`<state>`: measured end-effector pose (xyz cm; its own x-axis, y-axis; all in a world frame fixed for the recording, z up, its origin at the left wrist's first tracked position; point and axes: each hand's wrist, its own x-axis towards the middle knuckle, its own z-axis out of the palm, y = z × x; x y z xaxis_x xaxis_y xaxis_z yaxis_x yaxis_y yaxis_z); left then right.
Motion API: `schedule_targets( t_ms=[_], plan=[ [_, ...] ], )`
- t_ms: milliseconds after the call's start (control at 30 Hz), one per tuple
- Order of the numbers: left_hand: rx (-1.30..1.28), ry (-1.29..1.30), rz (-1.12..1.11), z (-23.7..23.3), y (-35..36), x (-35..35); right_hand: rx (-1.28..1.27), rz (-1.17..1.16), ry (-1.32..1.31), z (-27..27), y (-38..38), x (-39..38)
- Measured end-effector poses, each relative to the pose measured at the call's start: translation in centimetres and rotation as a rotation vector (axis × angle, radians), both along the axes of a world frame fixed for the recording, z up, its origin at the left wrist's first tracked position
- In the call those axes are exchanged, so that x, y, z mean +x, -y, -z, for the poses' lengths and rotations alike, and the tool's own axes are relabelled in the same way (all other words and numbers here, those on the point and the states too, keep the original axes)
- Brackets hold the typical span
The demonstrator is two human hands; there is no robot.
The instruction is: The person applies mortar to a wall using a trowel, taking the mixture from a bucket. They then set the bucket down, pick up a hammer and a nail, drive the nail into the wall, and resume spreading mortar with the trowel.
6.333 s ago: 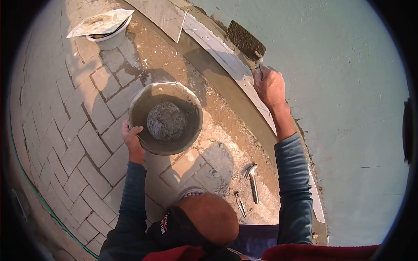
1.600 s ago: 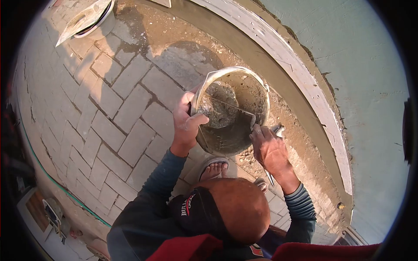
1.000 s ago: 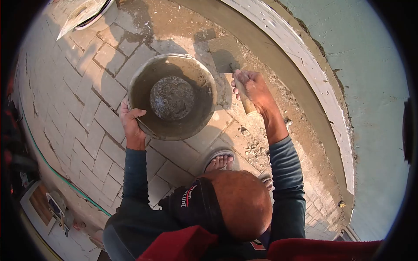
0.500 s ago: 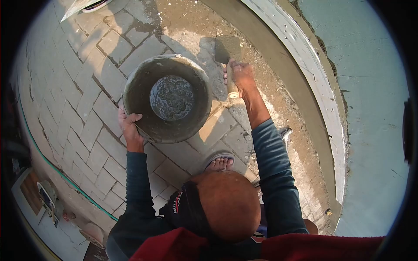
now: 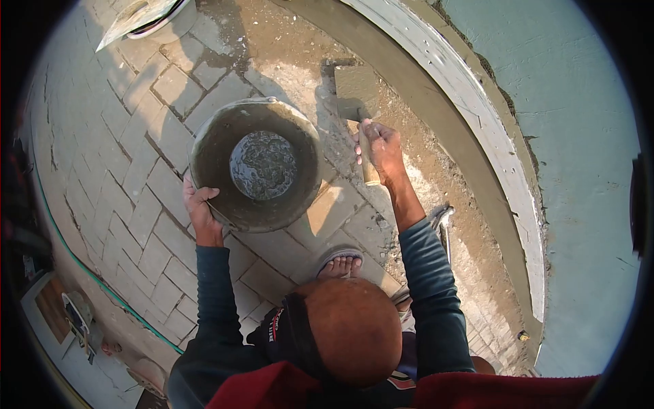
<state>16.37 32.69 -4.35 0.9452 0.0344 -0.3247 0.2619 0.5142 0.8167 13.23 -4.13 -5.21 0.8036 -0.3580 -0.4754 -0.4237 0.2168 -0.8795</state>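
Observation:
My left hand (image 5: 200, 204) grips the near-left rim of a bucket (image 5: 214, 157), thumb over the inside edge. Grey wet cement mix (image 5: 264, 165) lies at the bucket's bottom. To the right of the bucket, my right hand (image 5: 383, 150) is wrapped around the wooden handle of a trowel (image 5: 356, 90). The trowel's square blade points away from me and carries a grey film. It is over the rough ground, close to a wet plastered band (image 5: 436, 116) along the wall's foot.
Paving blocks (image 5: 146, 225) cover the ground on the left, with a green hose (image 5: 112, 291) along their edge. A white bucket (image 5: 163, 27) with a flat board on it stands at the far left. A metal tool (image 5: 446, 221) lies beside my right forearm. The blue-grey wall (image 5: 586, 170) rises on the right.
The trowel and my right hand sit slightly lower in view, and the handle is tilted a little more. The bucket has shifted slightly left and down in view, still held by my left hand.

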Motion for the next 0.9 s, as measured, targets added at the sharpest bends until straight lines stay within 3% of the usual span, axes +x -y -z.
schedule_targets(
  t_ms=[433, 533, 600, 733, 900],
  plan=[
    [0.084, -0.009, -0.033, 1.5, -1.0, 0.0, -0.125, 0.034, -0.130, 0.4, -2.5, 6.0],
    [0.062, 0.003, -0.017, 1.3, -0.9, 0.2, -0.079, 0.002, -0.130, 1.2, -1.5, 5.3],
    [0.055, -0.007, -0.019, 1.2, -0.9, 0.1, 0.045, 0.049, 0.004, 2.4, -0.6, 3.9],
    [-0.010, -0.001, -0.015, -0.4, 0.4, 0.1, 0.081, -0.009, 0.057, -0.6, 0.1, -0.1],
    [-0.047, 0.046, 0.096, -4.1, 4.8, 0.0, -0.146, -0.086, 0.084, -8.3, 0.1, -8.0]
  ],
)
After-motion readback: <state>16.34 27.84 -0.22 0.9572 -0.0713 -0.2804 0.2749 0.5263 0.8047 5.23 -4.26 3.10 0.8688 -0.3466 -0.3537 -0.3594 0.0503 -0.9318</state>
